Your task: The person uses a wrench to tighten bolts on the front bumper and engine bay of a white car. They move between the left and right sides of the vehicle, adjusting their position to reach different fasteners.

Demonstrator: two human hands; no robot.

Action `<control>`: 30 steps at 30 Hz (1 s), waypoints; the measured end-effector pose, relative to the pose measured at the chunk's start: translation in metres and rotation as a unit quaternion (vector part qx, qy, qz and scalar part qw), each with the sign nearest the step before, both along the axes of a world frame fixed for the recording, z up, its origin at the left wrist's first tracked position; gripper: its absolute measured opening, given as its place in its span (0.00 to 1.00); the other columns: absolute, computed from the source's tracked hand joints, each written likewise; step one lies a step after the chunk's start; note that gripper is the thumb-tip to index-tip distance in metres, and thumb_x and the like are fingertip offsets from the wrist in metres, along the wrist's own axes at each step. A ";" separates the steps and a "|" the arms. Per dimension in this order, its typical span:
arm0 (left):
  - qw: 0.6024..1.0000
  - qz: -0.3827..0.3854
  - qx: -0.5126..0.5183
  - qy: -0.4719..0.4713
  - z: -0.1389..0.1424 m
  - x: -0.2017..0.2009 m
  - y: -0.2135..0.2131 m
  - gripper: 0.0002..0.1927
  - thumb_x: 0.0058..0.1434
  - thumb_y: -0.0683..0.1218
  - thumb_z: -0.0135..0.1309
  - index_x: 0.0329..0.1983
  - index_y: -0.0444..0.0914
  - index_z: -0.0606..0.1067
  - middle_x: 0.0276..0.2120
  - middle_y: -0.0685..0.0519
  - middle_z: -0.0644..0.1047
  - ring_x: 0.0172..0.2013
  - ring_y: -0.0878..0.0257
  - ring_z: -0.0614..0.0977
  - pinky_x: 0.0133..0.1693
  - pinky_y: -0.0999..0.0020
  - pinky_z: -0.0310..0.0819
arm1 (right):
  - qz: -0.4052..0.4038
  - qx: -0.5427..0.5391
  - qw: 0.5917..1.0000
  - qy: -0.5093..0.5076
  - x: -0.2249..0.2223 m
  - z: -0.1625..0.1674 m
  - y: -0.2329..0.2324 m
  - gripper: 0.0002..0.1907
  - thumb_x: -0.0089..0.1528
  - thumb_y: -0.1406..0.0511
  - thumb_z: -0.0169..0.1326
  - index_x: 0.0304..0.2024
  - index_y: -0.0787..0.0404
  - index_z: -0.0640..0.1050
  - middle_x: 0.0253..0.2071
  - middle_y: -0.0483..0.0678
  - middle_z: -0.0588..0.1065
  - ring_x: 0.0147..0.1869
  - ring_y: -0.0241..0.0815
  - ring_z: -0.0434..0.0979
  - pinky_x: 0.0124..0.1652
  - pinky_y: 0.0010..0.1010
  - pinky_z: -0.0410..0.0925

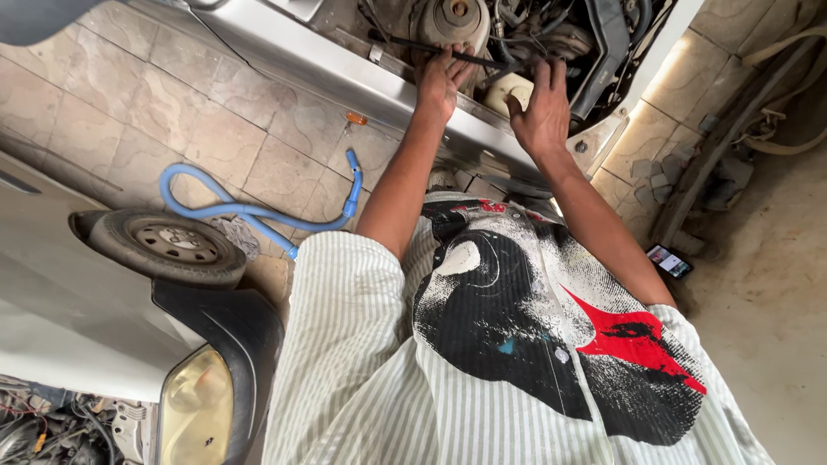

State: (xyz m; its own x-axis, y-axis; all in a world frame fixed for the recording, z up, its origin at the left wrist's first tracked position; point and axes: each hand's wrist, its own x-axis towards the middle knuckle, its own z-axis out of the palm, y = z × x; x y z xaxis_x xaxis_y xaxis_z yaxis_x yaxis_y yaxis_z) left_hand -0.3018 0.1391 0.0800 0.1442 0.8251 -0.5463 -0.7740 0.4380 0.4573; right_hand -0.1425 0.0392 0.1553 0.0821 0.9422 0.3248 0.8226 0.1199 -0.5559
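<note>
Tiled garage floor [172,112], silver car at left with wheel [168,245] and headlight [196,413]; blue hose [250,209] lying on tiles. Person leans over open engine bay [517,43], both arms stretched forward. Left hand [441,82] palm down, fingers curled over black hose [448,50] near round strut mount [454,17]. Right hand [543,108] back up, fingers bent inward beside white reservoir [508,90]; grip on anything cannot be told. Phone [669,261] on floor at right.

Soft, even daylight fills the yard, brightest on the concrete floor [767,310] at three o'clock. The silver fender [345,73] shows mild glare. Shadows are faint. Wide-angle distortion bends the edges; the engine bay [551,34] at twelve o'clock sits dimmer.
</note>
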 end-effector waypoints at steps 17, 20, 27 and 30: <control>0.998 -0.013 -0.027 0.049 0.010 0.008 -0.010 0.14 0.70 0.43 0.49 0.54 0.31 0.65 0.43 0.48 0.76 0.52 0.46 0.82 0.62 0.47 0.74 | 0.045 0.153 0.982 -0.101 0.000 0.007 -0.004 0.30 0.44 0.67 0.65 0.50 0.62 0.73 0.53 0.65 0.71 0.48 0.61 0.78 0.42 0.40 0.76; 0.998 -0.012 -0.009 0.060 0.009 0.007 -0.012 0.14 0.67 0.41 0.49 0.54 0.38 0.64 0.39 0.49 0.76 0.49 0.45 0.82 0.59 0.46 0.74 | 0.063 0.080 0.986 -0.128 0.001 0.008 -0.007 0.27 0.55 0.65 0.69 0.54 0.56 0.74 0.51 0.53 0.78 0.50 0.55 0.82 0.44 0.40 0.77; 0.999 -0.020 -0.026 0.027 0.000 0.003 -0.013 0.14 0.72 0.41 0.51 0.56 0.30 0.65 0.44 0.47 0.77 0.52 0.45 0.83 0.61 0.46 0.76 | -0.089 -0.238 0.913 0.320 -0.007 -0.002 0.010 0.25 0.66 0.65 0.58 0.64 0.60 0.67 0.35 0.52 0.80 0.34 0.46 0.81 0.33 0.36 0.72; 0.999 -0.013 -0.023 0.025 0.002 0.003 -0.012 0.15 0.70 0.41 0.50 0.57 0.33 0.65 0.44 0.46 0.78 0.51 0.46 0.84 0.60 0.46 0.77 | -0.058 -0.116 0.975 0.181 -0.010 -0.006 0.002 0.28 0.60 0.68 0.55 0.63 0.59 0.65 0.40 0.50 0.79 0.38 0.43 0.83 0.33 0.31 0.75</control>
